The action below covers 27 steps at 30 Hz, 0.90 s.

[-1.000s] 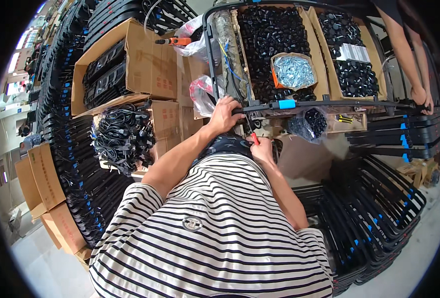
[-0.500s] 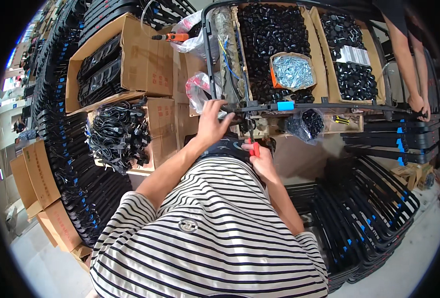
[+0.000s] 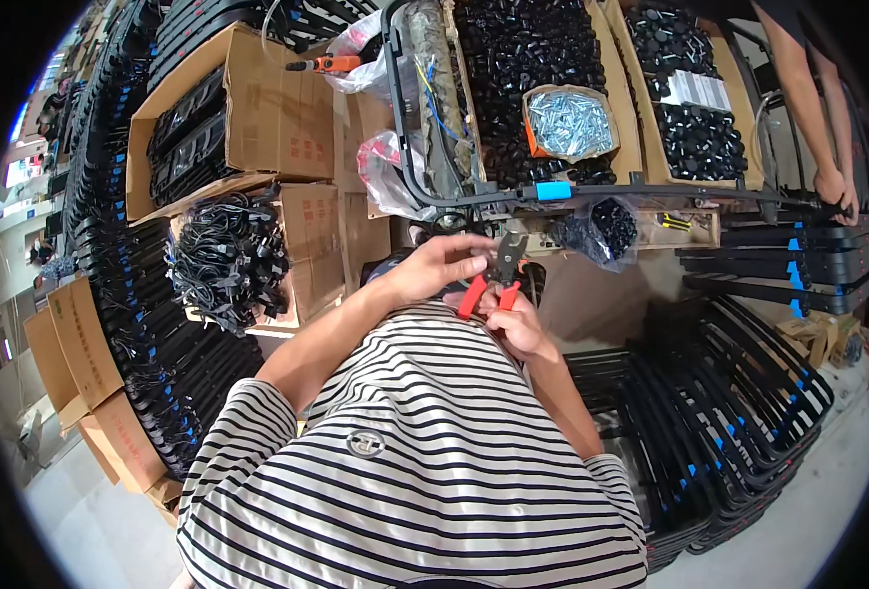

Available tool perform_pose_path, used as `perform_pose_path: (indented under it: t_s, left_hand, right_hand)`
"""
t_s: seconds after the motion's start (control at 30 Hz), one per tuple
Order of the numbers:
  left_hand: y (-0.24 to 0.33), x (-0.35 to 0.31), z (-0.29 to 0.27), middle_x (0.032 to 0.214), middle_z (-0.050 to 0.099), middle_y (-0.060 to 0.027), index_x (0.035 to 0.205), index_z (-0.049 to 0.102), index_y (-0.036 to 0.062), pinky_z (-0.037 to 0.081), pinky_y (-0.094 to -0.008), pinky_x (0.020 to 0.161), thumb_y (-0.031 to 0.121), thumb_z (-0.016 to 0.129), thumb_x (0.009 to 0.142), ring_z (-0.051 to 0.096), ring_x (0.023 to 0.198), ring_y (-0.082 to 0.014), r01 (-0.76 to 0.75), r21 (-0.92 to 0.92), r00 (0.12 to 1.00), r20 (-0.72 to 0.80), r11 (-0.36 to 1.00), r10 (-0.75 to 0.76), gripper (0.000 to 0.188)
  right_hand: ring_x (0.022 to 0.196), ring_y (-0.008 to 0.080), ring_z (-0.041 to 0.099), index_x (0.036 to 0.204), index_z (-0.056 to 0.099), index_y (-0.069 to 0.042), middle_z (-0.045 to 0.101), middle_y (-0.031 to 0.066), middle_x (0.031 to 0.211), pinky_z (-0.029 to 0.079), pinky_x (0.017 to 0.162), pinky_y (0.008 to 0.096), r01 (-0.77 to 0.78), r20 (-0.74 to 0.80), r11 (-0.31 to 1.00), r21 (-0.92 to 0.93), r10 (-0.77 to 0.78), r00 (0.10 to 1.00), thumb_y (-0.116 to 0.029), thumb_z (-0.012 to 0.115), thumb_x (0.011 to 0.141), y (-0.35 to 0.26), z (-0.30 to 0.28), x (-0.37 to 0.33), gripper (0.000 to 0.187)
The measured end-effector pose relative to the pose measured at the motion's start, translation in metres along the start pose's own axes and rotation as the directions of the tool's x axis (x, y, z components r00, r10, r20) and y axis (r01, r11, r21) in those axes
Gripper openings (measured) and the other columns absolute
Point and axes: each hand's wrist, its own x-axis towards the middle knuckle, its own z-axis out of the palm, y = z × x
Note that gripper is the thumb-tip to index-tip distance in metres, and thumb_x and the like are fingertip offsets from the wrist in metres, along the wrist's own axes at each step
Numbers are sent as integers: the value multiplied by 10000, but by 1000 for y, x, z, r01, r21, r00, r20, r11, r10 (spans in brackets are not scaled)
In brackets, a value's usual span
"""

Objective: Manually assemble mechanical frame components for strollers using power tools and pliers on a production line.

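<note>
Red-handled pliers (image 3: 508, 257) with dark jaws stand in front of my waist, their handles spread apart. My right hand (image 3: 521, 326) is closed around the handles. Close beside the jaws, my left hand (image 3: 434, 269) has its fingers stretched out and its thumb apart from them; I see nothing held in it. Just beyond both hands runs a bent black tube frame (image 3: 631, 191) with a piece of blue tape (image 3: 554, 190) on it. A co-worker's hands (image 3: 835, 192) are at the frame's far right end.
Behind the frame are trays of black plastic parts (image 3: 537, 44) and an open box of silvery screws (image 3: 570, 125). A bag of black parts (image 3: 606, 236) lies to the right. Cartons (image 3: 282, 108) and bundled black cables (image 3: 226, 260) stand left; stacked black frames (image 3: 719, 432) fill the lower right.
My left hand has come off the frame and moved nearer to me, beside the pliers. The pliers have tilted up into view, with their handles spread.
</note>
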Motion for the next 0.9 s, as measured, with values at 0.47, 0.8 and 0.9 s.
perform_pose_path:
  t_s: [0.47,0.8,0.9]
  left_hand:
    - [3,36,35,928,696,-37,1022,671,14,500,-257,813,192,633,952,618,854,-102,33,-93,980,-193,995,-51,195]
    - [11,-17,-44,1020,675,-73,1158,616,-24,498,-291,846,174,653,927,613,937,-122,37,173,902,-429,984,41,306]
    - [28,-68,-100,1028,682,-81,1139,627,-33,500,-290,865,171,674,910,621,944,-123,100,184,811,-584,978,27,310]
  right_hand:
    - [864,145,553,894,477,-37,542,33,902,453,800,284,-53,-140,905,-422,-8,990,48,462,693,5,-27,-11,219]
    - [677,220,587,770,524,-58,577,80,762,524,696,371,17,-496,995,103,37,868,-30,521,719,63,-138,50,58]
    - [625,215,556,705,514,-94,554,64,717,518,602,384,-38,-528,979,200,140,838,-32,565,754,119,-190,95,95]
